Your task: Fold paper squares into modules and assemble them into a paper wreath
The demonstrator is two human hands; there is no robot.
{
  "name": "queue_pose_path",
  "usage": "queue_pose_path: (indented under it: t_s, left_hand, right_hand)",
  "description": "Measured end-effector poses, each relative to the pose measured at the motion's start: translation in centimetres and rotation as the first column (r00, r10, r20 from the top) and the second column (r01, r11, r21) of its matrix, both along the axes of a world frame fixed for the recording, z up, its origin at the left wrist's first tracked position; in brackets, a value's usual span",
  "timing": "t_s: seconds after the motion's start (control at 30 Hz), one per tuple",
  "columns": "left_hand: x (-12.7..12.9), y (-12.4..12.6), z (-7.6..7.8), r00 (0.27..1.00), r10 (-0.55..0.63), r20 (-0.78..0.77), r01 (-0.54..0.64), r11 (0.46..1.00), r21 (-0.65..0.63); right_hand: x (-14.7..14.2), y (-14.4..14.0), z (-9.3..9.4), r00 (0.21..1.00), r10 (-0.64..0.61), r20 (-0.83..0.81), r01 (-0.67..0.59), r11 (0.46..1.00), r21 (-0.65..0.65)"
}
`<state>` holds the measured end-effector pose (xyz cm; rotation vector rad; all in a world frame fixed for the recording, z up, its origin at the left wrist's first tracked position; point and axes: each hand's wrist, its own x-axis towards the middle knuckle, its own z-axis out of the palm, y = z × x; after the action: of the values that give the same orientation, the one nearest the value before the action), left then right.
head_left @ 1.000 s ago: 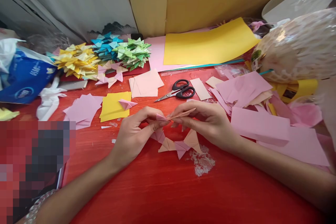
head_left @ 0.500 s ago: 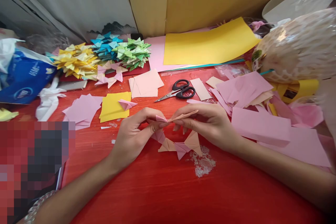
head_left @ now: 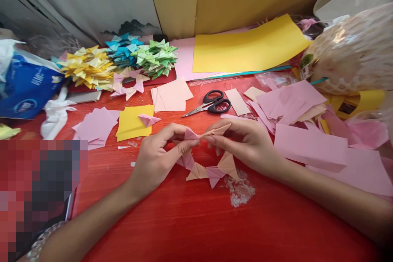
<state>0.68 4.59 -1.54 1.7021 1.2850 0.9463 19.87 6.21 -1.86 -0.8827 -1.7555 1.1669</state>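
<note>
Nearest the camera, both forearms reach in over the red surface [head_left: 190, 229]. The left hand [head_left: 155, 159] has its grip clenched on a small pink folded piece [head_left: 190, 134], pinched between thumb and forefinger. The right hand [head_left: 248, 143] grasps a peach folded piece [head_left: 216, 130] the same way, thumb under and fingers over. The two pieces meet tip to tip between the hands, held just above the surface.

Directly below them lies a short chain of joined pink and peach folded units [head_left: 208, 168], resting on the surface and curving from under the left fingertips toward the right wrist. Beside it, a scrap of crumpled clear tape [head_left: 241, 190] sticks to the surface.

To the left sits a yellow square sheet [head_left: 132, 125] with one loose pink folded unit [head_left: 149, 119] on it, next to a stack of pink squares [head_left: 95, 125]. To the right spreads a heap of pink paper offcuts [head_left: 307, 139].

Farther back lie black-handled scissors [head_left: 211, 104] and peach squares [head_left: 172, 96]. Behind those are piles of yellow folded units [head_left: 87, 67], blue folded units [head_left: 123, 49] and green folded units [head_left: 156, 57], and a large yellow sheet [head_left: 248, 45] against the wall.
</note>
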Motion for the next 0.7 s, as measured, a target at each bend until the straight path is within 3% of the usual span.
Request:
queue_pose_path:
  t_s: [0.27, 0.4, 0.53, 0.7]
  left_hand:
    - [0.05, 0.15, -0.11, 0.997, -0.036, 0.075, 0.048, 0.986, -0.16]
    - [0.14, 0.34, -0.2, 0.995, -0.044, 0.088, 0.058, 0.985, -0.16]
    - [0.15, 0.29, -0.04, 0.992, -0.129, 0.018, 0.13, 0.982, -0.139]
    - [0.11, 0.05, 0.12, 0.994, -0.104, 0.031, 0.106, 0.992, -0.07]
  right_hand:
    - [-0.01, 0.3, -0.17, 0.999, -0.002, 0.049, 0.006, 0.996, -0.087]
    - [0.05, 0.3, -0.12, 0.999, 0.014, 0.03, -0.011, 0.995, -0.097]
    - [0.03, 0.21, 0.04, 0.998, 0.047, -0.044, -0.051, 0.995, -0.084]
    - [0.03, 0.19, 0.18, 0.999, 0.031, 0.031, -0.03, 0.999, -0.029]
